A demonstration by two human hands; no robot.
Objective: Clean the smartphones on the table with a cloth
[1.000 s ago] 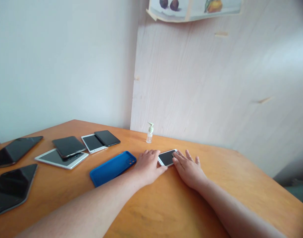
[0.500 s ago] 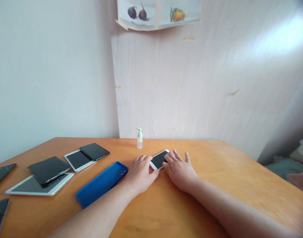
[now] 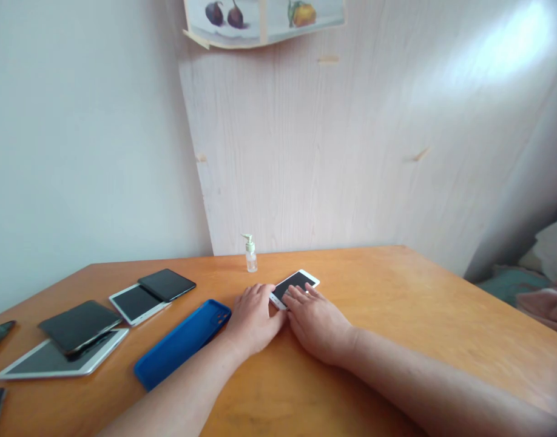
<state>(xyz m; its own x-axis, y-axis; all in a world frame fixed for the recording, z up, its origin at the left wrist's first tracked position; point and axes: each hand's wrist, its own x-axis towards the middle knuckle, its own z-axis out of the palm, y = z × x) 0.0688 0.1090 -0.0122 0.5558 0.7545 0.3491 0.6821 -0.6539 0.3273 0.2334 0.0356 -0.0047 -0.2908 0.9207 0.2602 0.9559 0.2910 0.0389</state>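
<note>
- Fingers of left hand [image 3: 253, 320] grasp the white smartphone [image 3: 297, 280].
- Right hand [image 3: 318, 325] lies over it, grip unclear.
- Pump bottle [image 3: 251, 261]: phone's ten o'clock.

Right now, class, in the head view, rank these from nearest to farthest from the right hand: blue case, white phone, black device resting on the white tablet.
1. White phone: partly covered by the right hand.
2. Blue case: to the left, past the left hand.
3. Black device: farther left.
</note>
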